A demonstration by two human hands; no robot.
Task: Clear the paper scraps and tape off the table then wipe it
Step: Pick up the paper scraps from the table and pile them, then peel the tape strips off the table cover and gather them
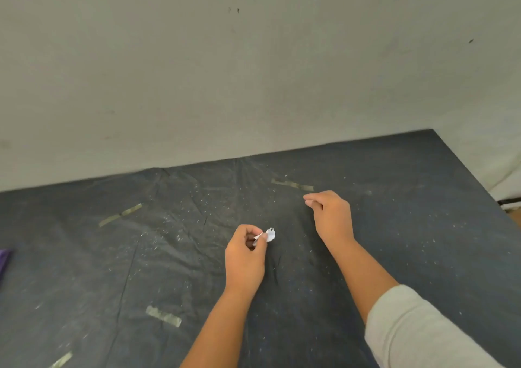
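The table (394,226) is covered with a dark, creased sheet dusted with tiny white specks. My left hand (245,257) hovers over its middle and pinches a small white paper scrap (269,235) between thumb and fingers. My right hand (329,215) is farther back and to the right, with its fingers curled and thumb against the fingertips; nothing shows in them. Several strips of clear tape stick to the sheet: one just beyond my right hand (291,184), one at back left (121,214), one at front centre (163,315), one at the bottom left edge (60,359).
A pale wall (253,71) rises right behind the table's far edge. A purple thing (4,257) pokes in at the left border. The table's right edge runs diagonally at the far right, with floor beyond it.
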